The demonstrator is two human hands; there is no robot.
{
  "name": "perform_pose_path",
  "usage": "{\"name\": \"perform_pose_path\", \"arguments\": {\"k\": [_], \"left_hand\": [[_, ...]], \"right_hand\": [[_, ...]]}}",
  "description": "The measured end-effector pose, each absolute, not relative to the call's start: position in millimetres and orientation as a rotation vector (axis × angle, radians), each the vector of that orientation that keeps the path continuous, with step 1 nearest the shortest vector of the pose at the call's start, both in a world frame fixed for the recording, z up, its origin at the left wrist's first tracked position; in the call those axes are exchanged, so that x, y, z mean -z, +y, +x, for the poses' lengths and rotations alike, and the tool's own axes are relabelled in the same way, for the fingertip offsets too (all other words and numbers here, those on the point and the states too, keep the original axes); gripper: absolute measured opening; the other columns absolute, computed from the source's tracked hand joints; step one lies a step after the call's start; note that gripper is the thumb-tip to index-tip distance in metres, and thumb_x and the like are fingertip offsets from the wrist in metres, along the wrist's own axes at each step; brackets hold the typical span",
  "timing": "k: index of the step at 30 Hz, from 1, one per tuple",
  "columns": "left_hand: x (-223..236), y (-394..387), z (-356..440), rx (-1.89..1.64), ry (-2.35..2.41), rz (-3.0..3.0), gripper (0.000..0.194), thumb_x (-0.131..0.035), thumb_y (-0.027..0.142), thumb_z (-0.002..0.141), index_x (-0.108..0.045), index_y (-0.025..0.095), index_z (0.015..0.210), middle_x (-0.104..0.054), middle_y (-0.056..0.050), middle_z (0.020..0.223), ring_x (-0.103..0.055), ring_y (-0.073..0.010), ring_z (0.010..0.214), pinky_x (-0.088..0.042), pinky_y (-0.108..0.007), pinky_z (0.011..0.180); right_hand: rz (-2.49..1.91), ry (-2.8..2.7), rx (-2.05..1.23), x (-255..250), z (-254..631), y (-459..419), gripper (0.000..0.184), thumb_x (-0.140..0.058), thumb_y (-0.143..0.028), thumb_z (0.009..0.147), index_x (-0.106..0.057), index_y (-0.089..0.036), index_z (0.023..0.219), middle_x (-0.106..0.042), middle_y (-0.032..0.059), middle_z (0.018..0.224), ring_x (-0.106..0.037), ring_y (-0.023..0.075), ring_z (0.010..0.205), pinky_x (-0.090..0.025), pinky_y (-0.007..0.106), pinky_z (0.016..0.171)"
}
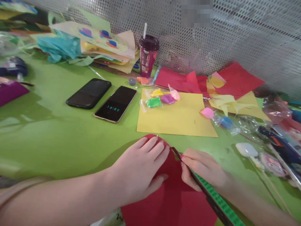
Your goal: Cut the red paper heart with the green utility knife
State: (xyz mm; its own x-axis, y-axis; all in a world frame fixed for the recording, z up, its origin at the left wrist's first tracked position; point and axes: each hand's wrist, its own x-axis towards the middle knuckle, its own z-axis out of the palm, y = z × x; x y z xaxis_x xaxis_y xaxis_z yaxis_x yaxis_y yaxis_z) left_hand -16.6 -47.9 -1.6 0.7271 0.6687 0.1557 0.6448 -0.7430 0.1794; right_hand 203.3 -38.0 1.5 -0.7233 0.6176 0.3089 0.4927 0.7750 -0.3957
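Note:
A sheet of red paper (169, 201) lies at the front of the green table, its far end rounded. My left hand (145, 157) is spread flat on it, palm down, fingertips near the curved edge. In my right hand (202, 169) is a long utility knife (219, 201) with a black body and a green textured side. Its dark tip points up and left, touching or close to the red paper's edge beside my left fingertips. My right fingers wrap round the knife near its front end.
Beyond the hands are a yellow sheet (176, 119) with bagged clay (155, 102), two phones (89, 94) and a lidded purple cup (147, 59). Red paper scraps (235, 80) lie back right. A white earphone case (246, 149) with cable is at right; a paper pile (105, 47) stands back left.

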Motion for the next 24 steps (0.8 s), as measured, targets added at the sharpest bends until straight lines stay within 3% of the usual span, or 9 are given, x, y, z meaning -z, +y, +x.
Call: {"name": "perform_pose_path", "arguments": {"k": [3, 6, 9, 12, 14, 16, 21, 24], "left_hand": [[1, -48, -17, -0.317, 1.080, 2.811, 0.050, -0.038, 0.041, 0.087, -0.044, 0.012, 0.127, -0.052, -0.011, 0.123, -0.044, -0.0302, 0.114, -0.038, -0.045, 0.096], [0, -49, -17, -0.302, 1.083, 2.823, 0.051, -0.037, 0.042, 0.088, -0.045, 0.012, 0.129, -0.053, -0.011, 0.121, -0.045, -0.0299, 0.114, -0.039, -0.044, 0.096], [-1, -50, -16, -0.310, 1.087, 2.862, 0.052, -0.038, 0.043, 0.087, -0.046, 0.011, 0.128, -0.055, -0.012, 0.120, -0.047, -0.0300, 0.114, -0.040, -0.044, 0.096], [1, -53, -14, -0.352, 1.128, 2.910, 0.049, -0.040, 0.040, 0.086, -0.051, 0.010, 0.123, -0.057, -0.013, 0.119, -0.050, -0.0297, 0.113, -0.042, -0.043, 0.095], [3, -55, -14, -0.372, 1.138, 2.961, 0.046, -0.041, 0.038, 0.086, -0.052, 0.009, 0.121, -0.057, -0.013, 0.121, -0.052, -0.0288, 0.112, -0.045, -0.043, 0.093], [6, -56, -16, -0.412, 1.119, 3.029, 0.048, -0.041, 0.039, 0.087, -0.050, 0.008, 0.122, -0.057, -0.014, 0.122, -0.055, -0.0282, 0.109, -0.048, -0.041, 0.089], [19, -55, -21, -0.535, 1.090, 3.130, 0.047, -0.043, 0.043, 0.085, -0.053, 0.012, 0.119, -0.061, -0.012, 0.117, -0.060, -0.0265, 0.103, -0.052, -0.038, 0.083], [28, -54, -22, -0.602, 1.087, 3.157, 0.046, -0.042, 0.043, 0.086, -0.052, 0.013, 0.120, -0.061, -0.011, 0.117, -0.060, -0.0262, 0.103, -0.053, -0.039, 0.082]], "right_hand": [[-0.665, -2.559, -0.188, -5, 206, -37, 0.023, -0.045, -0.004, 0.075, -0.050, -0.020, 0.091, -0.051, -0.0006, 0.063, -0.045, 0.0124, 0.052, -0.038, 0.024, 0.045], [-0.646, -2.507, -0.007, -13, 208, -36, 0.037, -0.049, -0.001, 0.075, -0.046, -0.019, 0.107, -0.057, 0.0026, 0.073, -0.053, 0.0141, 0.061, -0.045, 0.025, 0.052], [-0.740, -2.513, -0.035, -17, 208, -38, 0.037, -0.043, -0.006, 0.085, -0.042, -0.019, 0.120, -0.061, 0.0018, 0.075, -0.058, 0.0140, 0.066, -0.049, 0.026, 0.060], [-0.787, -2.580, -0.076, -13, 203, -43, 0.026, -0.037, -0.017, 0.092, -0.050, -0.015, 0.115, -0.065, 0.0068, 0.087, -0.062, 0.0168, 0.083, -0.052, 0.029, 0.075], [-0.753, -2.624, 0.025, -9, 202, -45, 0.026, -0.037, -0.020, 0.094, -0.056, -0.010, 0.108, -0.063, 0.0141, 0.105, -0.056, 0.0210, 0.105, -0.047, 0.032, 0.090], [-0.715, -2.711, 0.137, -6, 204, -45, 0.028, -0.035, -0.019, 0.095, -0.059, -0.008, 0.105, -0.063, 0.0142, 0.107, -0.051, 0.0205, 0.113, -0.042, 0.032, 0.097], [-0.777, -2.817, 0.495, -9, 225, -39, 0.025, -0.037, -0.013, 0.094, -0.062, -0.014, 0.099, -0.068, 0.0070, 0.092, -0.059, 0.0172, 0.102, -0.044, 0.031, 0.095], [-0.900, -2.761, 0.558, -15, 234, -41, 0.026, -0.036, -0.013, 0.093, -0.062, -0.012, 0.097, -0.068, 0.0093, 0.089, -0.061, 0.0201, 0.097, -0.048, 0.033, 0.089]]}}
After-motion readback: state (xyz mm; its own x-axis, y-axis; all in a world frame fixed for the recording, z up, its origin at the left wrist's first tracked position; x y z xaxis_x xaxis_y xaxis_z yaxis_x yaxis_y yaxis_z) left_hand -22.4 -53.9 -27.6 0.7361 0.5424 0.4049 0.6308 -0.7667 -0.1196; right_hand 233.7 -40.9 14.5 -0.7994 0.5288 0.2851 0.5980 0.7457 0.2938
